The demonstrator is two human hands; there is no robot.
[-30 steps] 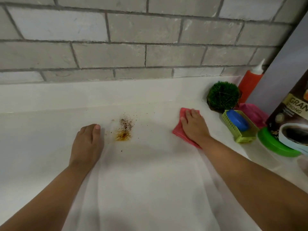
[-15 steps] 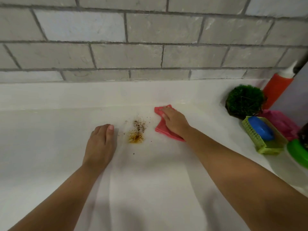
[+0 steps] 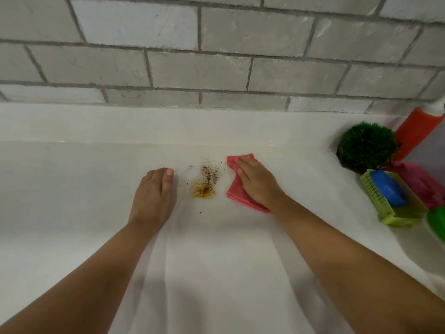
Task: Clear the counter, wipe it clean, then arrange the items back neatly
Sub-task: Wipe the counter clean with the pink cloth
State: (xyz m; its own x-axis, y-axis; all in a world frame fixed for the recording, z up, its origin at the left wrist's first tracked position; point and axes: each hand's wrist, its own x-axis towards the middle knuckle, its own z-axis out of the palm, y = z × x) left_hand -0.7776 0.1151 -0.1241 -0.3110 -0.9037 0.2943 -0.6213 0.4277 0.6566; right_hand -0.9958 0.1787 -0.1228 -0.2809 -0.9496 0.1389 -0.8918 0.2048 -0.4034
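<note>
A patch of brown and orange crumbs [image 3: 206, 182] lies on the white counter [image 3: 72, 189]. Just right of it my right hand [image 3: 256, 183] presses flat on a folded red cloth [image 3: 234, 189], fingers straight. The cloth's left edge is a short gap from the crumbs. My left hand [image 3: 155, 194] rests palm down on the counter to the left of the crumbs and holds nothing.
At the right edge stand a green moss ball [image 3: 367, 145], an orange bottle [image 3: 415, 131], a green basket [image 3: 385, 210] holding a blue soap, a pink cloth [image 3: 423, 184] and a green lid [image 3: 437, 222]. A grey tiled wall [image 3: 216, 56] runs behind.
My right hand has slid the red cloth leftwards across the counter to just beside the crumbs. My left hand has stayed in place.
</note>
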